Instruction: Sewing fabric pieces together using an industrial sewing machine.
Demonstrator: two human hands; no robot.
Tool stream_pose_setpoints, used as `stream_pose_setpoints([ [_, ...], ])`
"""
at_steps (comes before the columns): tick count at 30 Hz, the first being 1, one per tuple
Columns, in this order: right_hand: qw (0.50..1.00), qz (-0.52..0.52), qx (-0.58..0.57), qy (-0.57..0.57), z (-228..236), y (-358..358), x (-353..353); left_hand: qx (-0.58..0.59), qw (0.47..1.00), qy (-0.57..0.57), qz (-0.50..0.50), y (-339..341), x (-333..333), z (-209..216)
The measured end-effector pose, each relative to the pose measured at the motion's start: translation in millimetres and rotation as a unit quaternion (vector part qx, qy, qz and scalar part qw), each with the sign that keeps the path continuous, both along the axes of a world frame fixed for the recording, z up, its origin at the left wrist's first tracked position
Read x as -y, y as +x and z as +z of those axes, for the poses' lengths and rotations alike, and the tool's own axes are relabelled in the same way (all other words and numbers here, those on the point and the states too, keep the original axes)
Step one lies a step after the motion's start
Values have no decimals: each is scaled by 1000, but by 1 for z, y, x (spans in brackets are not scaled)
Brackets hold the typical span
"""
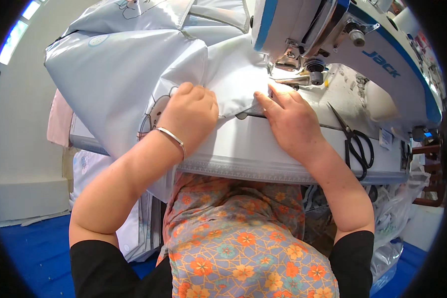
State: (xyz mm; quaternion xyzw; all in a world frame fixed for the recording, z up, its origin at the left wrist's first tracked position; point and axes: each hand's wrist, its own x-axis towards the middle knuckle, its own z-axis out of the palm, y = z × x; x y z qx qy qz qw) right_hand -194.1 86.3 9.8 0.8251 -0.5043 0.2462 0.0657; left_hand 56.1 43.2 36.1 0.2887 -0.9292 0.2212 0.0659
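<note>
A large sheet of shiny white fabric (111, 74) with cartoon prints spreads over the left of the sewing table and runs under the sewing machine (293, 30). My left hand (189, 113) is closed on a bunched fold of it, knuckles up, a bangle on the wrist. Close beside the needle area, my right hand (292, 115) presses the fabric's edge, thumb and forefinger stretched toward the presser foot. The fingertips of the left hand are hidden under the knuckles. Whether the right fingers pinch the edge or only lie on it is hard to see.
Black-handled scissors (357, 144) lie on the table right of my right hand. A ruler strip (233, 169) runs along the table's front edge. Thread scraps (350, 82) litter the machine bed. Clear plastic bags (395, 223) hang below at the right, and more printed fabric (92, 171) hangs at the left.
</note>
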Motion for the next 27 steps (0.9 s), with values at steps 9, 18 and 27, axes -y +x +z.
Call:
stream_pose_setpoints([
  [9,1000,-7,10,7,-7,-7,0,91,985,146,-12,-46,-47,28],
  [18,994,1,59,90,14,-6,-18,84,920,381,-37,-72,9,71],
  [27,962,196,188,25,-5,84,-68,-32,967,252,36,-70,203,52],
])
